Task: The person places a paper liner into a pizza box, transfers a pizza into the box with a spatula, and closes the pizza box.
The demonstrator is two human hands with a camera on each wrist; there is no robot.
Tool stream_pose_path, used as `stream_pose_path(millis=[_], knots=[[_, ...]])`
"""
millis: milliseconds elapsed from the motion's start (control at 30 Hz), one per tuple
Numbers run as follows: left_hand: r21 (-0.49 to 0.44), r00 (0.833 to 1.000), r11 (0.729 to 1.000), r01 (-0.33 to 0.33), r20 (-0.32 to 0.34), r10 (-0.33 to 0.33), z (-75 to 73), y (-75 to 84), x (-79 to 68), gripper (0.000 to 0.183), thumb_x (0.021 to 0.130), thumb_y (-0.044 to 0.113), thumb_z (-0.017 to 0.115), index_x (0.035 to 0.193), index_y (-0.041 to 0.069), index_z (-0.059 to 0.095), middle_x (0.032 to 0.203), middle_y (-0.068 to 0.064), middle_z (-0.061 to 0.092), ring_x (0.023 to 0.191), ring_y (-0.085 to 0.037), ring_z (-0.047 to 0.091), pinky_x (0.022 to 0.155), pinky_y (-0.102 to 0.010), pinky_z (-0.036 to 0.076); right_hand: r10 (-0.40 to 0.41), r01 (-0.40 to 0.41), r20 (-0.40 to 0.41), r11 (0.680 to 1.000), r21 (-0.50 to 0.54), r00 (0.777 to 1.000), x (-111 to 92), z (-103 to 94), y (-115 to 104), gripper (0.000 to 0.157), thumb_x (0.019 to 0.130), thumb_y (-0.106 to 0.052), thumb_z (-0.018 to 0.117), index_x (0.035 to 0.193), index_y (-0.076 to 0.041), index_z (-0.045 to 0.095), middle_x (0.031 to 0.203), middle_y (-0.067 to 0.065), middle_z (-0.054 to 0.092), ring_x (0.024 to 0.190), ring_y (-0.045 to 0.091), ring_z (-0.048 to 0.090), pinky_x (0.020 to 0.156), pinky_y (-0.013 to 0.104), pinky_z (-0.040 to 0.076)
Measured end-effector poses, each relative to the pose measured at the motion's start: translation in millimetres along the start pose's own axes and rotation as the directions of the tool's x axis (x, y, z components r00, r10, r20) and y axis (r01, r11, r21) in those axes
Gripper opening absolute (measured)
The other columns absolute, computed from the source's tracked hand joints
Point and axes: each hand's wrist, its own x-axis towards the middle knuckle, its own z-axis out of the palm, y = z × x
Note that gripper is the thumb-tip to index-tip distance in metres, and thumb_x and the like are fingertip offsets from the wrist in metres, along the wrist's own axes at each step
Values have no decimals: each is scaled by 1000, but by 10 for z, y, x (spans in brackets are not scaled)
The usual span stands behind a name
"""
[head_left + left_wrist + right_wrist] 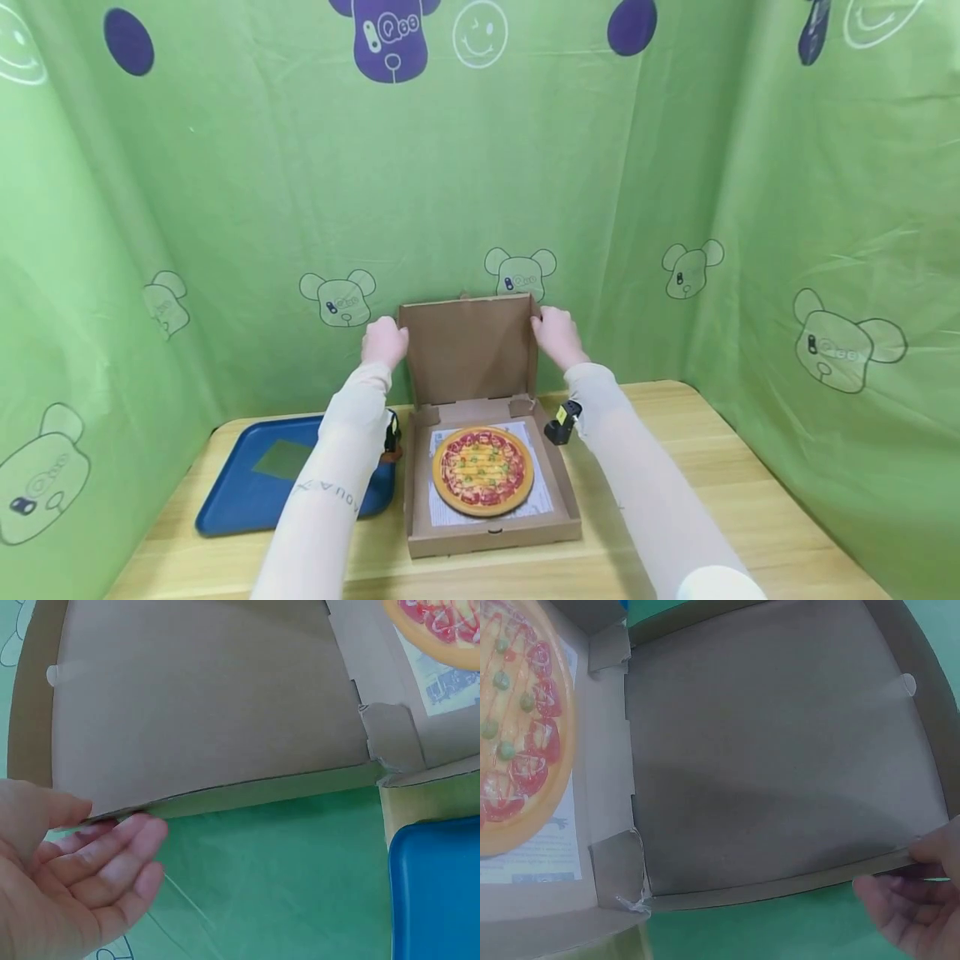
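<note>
A cardboard pizza box (495, 543) stands on the table with its lid (472, 350) raised nearly upright at the back. Inside lies a round pizza (482, 471) with a yellow-orange crust and red and green topping, on a printed paper sheet (542, 503). My left hand (90, 870) pinches the lid's left side edge near its upper corner, thumb on the inside and fingers on the outside. At the opposite upper corner, my right hand (919, 900) holds the right side edge between thumb and fingers.
Left of the box, partly behind my left forearm, lies a blue tray (232, 500) with a green patch (283, 459) on it. Close behind the raised lid hangs a green printed curtain (600, 208), which also encloses both sides. The wooden table (690, 433) extends to the right.
</note>
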Motion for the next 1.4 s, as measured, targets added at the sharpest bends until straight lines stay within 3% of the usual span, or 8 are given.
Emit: stream_pose_path(millis=[267,467,700,967,1200,1400], knots=[[-75,997,996,-36,-67,31,-76,80,-7,27,99,18,50,103,-4,65,96,-21,70,85,-36,67,83,-46,56,11,-10,-38,999,38,999,36,-122,-48,25,102,-16,45,85,-2,55,82,18,64,70,31,64,62,39,53],[-134,992,988,-77,-109,63,-177,191,13,25,99,20,50,99,-1,64,90,-18,71,78,-32,67,75,-42,57,4,3,-87,997,83,996,82,-297,-128,24,102,-16,44,90,0,57,82,19,66,65,28,67,59,37,54],[-154,985,984,-88,-160,63,-233,262,-27,24,98,21,52,96,1,66,84,-16,73,78,-33,69,76,-44,56,10,-1,-67,991,137,998,62,-383,-141,24,102,-18,42,92,-2,58,85,17,66,64,23,67,57,32,54],[-172,985,974,-145,-114,127,-182,144,-170,21,98,16,54,90,0,64,86,-18,71,75,-29,69,68,-37,55,-5,14,-43,980,200,999,-148,-343,-9,23,101,-17,43,89,-2,56,83,18,65,64,22,66,54,27,54],[-252,990,958,-139,-40,134,-103,0,-353,15,95,12,55,87,2,63,90,-17,73,76,-26,74,65,-32,57,-37,42,-23,966,257,999,-361,-219,146,20,100,-13,47,89,1,55,86,24,66,72,34,71,56,29,58],[-243,992,962,-128,-27,125,-14,-96,-522,12,92,11,58,86,2,62,88,-15,73,77,-26,72,67,-34,56,-49,54,-28,957,285,998,-559,-137,243,17,97,-12,52,85,-1,56,80,20,67,69,32,70,55,29,57]])
